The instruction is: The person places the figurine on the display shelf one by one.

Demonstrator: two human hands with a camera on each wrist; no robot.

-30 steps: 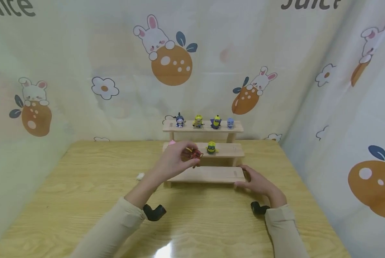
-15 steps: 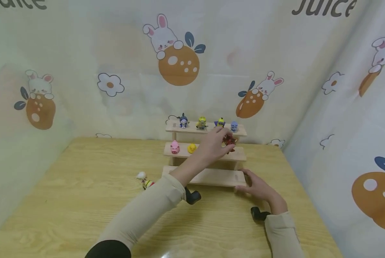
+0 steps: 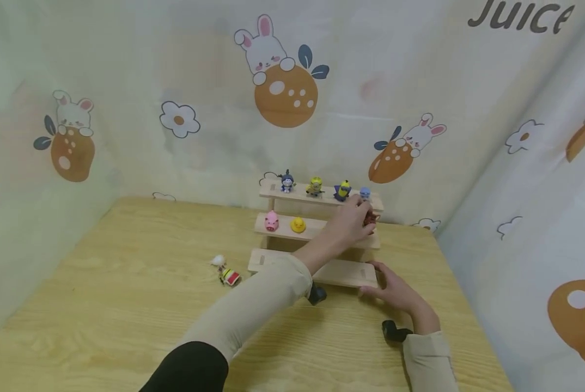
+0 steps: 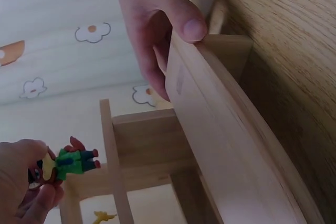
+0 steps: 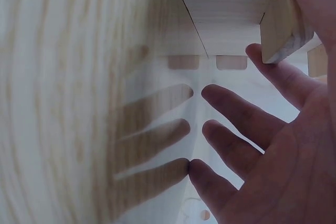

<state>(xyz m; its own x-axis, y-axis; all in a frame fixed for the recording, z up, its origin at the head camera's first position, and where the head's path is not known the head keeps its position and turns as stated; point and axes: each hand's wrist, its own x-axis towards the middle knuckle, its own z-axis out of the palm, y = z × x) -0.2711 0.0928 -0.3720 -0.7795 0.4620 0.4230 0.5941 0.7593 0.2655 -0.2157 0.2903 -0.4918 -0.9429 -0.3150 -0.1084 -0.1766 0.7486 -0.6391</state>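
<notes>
My left hand (image 3: 347,220) pinches a small figurine (image 4: 71,161) with a reddish-brown head and tail and green clothes. It is at the right end of the middle step of a three-step wooden display stand (image 3: 343,272). In the left wrist view, thumb and fingers hold the figurine by its head, feet toward the shelf board. My right hand (image 3: 392,288) grips the right end of the lowest step, thumb on the front edge. Its other fingers spread behind the board in the right wrist view. A pink pig (image 3: 271,221) and a yellow duck (image 3: 298,224) stand on the middle step.
Along the top step are a dark-blue figure (image 3: 286,182), two yellow minion figures (image 3: 315,187) and a pale blue figure (image 3: 365,193). Left of the stand, a red-and-yellow figure (image 3: 230,276) lies on the table beside a small white piece (image 3: 218,261). A printed curtain (image 3: 214,163) hangs behind.
My left hand has carried the figurine rightward to the right end of the middle step, uncovering the pig and duck. My right hand stays on the lowest step. The head view has turned slightly.
</notes>
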